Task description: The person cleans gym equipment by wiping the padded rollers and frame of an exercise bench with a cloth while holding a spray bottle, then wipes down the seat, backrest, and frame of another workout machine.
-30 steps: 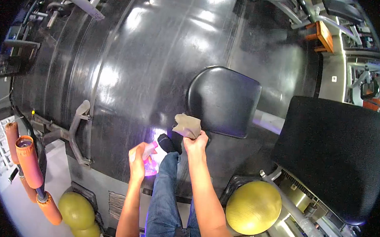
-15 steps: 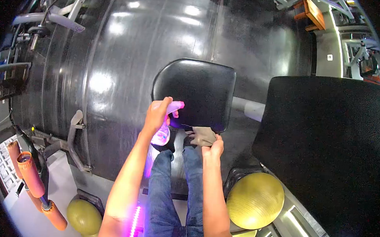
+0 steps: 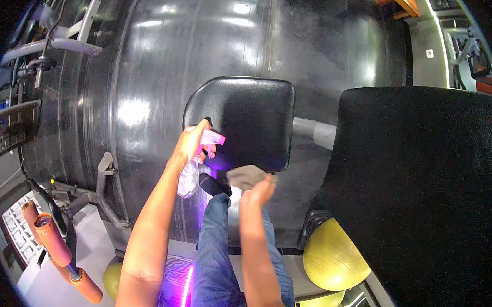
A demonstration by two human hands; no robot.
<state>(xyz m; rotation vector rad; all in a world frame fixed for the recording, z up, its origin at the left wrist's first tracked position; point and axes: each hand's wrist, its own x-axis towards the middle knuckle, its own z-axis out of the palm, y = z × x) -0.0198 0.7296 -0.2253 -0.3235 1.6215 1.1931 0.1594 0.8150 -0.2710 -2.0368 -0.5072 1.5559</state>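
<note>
My left hand (image 3: 193, 142) is wrapped round a clear spray bottle (image 3: 189, 179) with a pink and white trigger head, whose nozzle points right over the near left part of a black padded seat (image 3: 253, 118). Pinched in my right hand (image 3: 259, 192) is a grey-beige cloth (image 3: 246, 177), slightly blurred, at the near edge of the same seat.
A large black backrest (image 3: 411, 179) fills the right side, joined to the seat by a grey metal tube (image 3: 315, 132). Yellow exercise balls (image 3: 335, 255) lie at the lower right. Orange padded rollers (image 3: 52, 238) stand lower left, and a curved metal frame (image 3: 104, 188) is left of my legs.
The view has shifted, and the seat appears further left than one second ago. My left hand has brought the bottle up to the seat's near left part. The cloth has moved slightly left since half a second ago.
</note>
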